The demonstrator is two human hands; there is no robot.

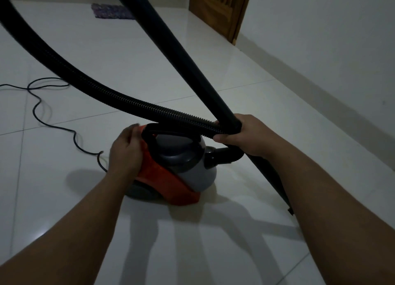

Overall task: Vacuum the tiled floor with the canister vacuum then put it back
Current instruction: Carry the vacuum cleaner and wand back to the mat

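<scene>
A small orange and grey canister vacuum [183, 175] stands on the white tiled floor [213, 252] in the middle of the view, with a black carry handle [154, 133] on top. My left hand [126, 152] rests flat against the vacuum's orange rear left side, fingers apart, beside the handle. My right hand [245, 135] is closed around the black wand [188, 60] and the ribbed black hose [119, 98] together, just above the vacuum's front. The hose arcs up and off to the upper left. The wand's lower end runs down past my right forearm.
The black power cord [42, 118] snakes over the tiles to the left of the vacuum. A wooden door [220, 9] stands at the top right beside a white wall [331, 38]. A dark patterned mat [111, 11] lies far back on the floor.
</scene>
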